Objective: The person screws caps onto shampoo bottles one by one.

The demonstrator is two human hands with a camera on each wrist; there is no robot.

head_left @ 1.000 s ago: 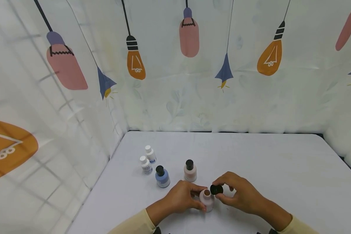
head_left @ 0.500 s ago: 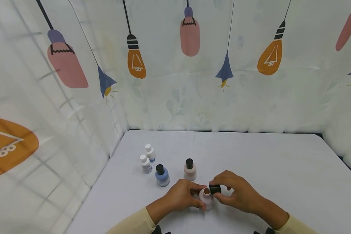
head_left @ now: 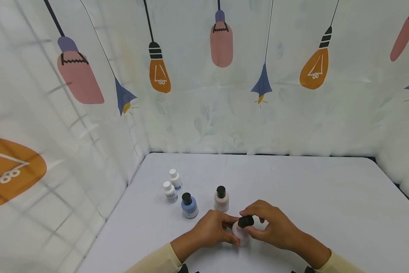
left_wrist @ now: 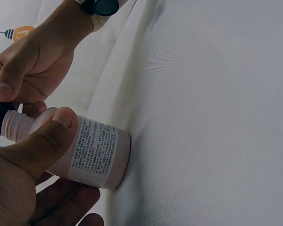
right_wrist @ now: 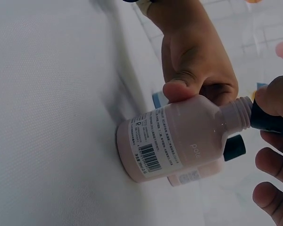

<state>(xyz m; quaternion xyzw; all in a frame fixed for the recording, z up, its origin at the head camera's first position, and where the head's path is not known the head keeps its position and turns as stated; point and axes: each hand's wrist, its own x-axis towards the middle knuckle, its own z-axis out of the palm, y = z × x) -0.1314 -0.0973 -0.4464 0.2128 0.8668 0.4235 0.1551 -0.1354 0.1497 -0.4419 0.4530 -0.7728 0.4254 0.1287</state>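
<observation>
My left hand (head_left: 212,229) grips a pale pink bottle (right_wrist: 172,139) by its sides, the thumb across its body in the left wrist view. The bottle stands upright on the white table, with printed labels and a barcode on it. Between the thumb and fingers of my right hand (head_left: 274,227) is a black cap (head_left: 246,221). In the head view the cap sits tilted over the bottle's mouth. Part of the threaded neck (left_wrist: 13,125) shows bare below the cap in both wrist views.
Behind the hands stands a second pale pink bottle (head_left: 221,201) with a black cap. To its left are a blue bottle (head_left: 189,207) with a black cap and two small white bottles (head_left: 171,194). A patterned curtain (head_left: 197,125) closes off the table's back and left sides.
My right hand has moved left with the black cap, from beside the bottle's open mouth to over it. The left hand and the bottle have stayed in place.
</observation>
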